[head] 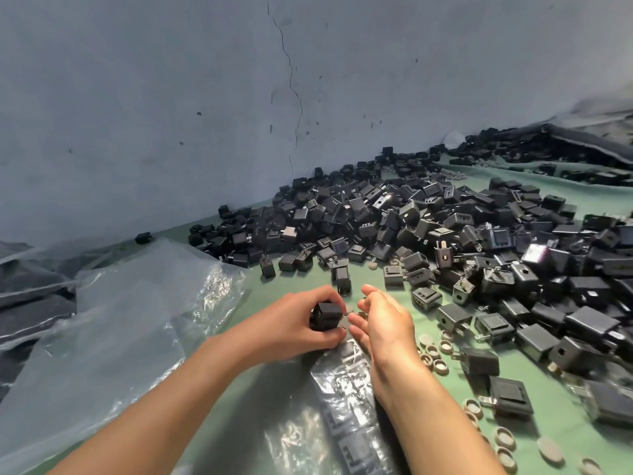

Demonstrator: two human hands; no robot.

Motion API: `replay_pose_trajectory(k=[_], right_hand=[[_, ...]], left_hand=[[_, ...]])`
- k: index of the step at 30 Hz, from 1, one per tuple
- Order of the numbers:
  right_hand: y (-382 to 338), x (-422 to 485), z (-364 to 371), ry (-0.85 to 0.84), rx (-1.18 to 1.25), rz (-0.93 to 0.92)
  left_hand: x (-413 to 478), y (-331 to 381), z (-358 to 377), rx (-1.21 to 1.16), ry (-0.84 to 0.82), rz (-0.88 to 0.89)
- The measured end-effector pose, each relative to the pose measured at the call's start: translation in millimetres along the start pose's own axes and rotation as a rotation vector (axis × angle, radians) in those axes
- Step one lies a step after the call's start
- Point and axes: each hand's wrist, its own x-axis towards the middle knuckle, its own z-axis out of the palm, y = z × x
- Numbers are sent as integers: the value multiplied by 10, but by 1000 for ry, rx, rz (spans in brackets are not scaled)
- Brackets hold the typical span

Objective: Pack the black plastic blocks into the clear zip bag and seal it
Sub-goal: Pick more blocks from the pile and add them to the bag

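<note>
Left hand (301, 323), centre frame, gripped a small stack of black plastic blocks (325, 315), fingers curled round it. It looked like two blocks, not sure.

Right hand (387, 323) was just right of it, fingers bent toward the stack with the tips at or against its edge. Couldn't tell whether it pinched anything.

The clear zip bag (346, 385) lay flat on the green table (287, 284), running from directly under both hands toward bottom centre. There were already blocks inside, dark shapes visible through the film. The mouth looked to be at the hands' end, but it was hidden, so the zip state is unknown.

Progress, my read: mid-fill. The bag was partly loaded and the held stack wasn't in yet. Left to do: slide that stack in, add any more needed, press the zip closed.

Supply wasn't an issue. A big loose pile (428, 228) of the same blocks covered the centre right up to the wall (171, 97). Small grey round caps (440, 365) were scattered lower right, near the right forearm. Crumpled clear plastic sheets (120, 320) sat on the left.
</note>
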Motion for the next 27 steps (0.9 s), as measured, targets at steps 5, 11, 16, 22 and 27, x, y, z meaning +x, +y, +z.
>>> replay_pose_trajectory(k=[5,11,16,22,27], right_hand=[[-23,-12,-17,-8,3,-7],[-51,-37,-18,64,34,-52],[-74,-26,-48,101,71,-70],[-87,40,-113,113,97,-83],[-73,40,-173,105,84,-89]], left_hand=[[99,11,-47,-137,115,24],[602,81,-29,-182,722,-33],[997,138,241,71,762,-118],[1064,1,440,388,534,-39],[1142,-16,372,627,392,-40]])
